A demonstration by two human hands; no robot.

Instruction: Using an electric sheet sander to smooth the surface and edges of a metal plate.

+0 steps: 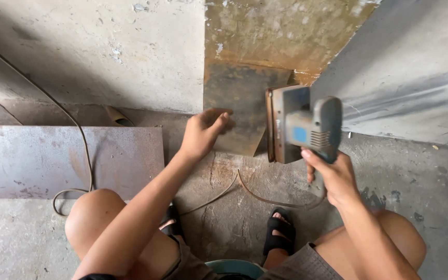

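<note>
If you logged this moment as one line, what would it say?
left hand: touching rusty metal sheet | right hand: gripping power sander, raised off sheet | cord: trailing across floor | person: seated, sandals

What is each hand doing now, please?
Left hand: open, fingers touching the rusty flat metal sheet.
Right hand: closed, holding the grey electric sander.

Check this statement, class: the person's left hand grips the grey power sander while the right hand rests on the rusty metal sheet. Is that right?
Not quite: the hands are swapped. In the head view the right hand grips the grey power sander, while the left hand rests on the rusty metal sheet.
</note>
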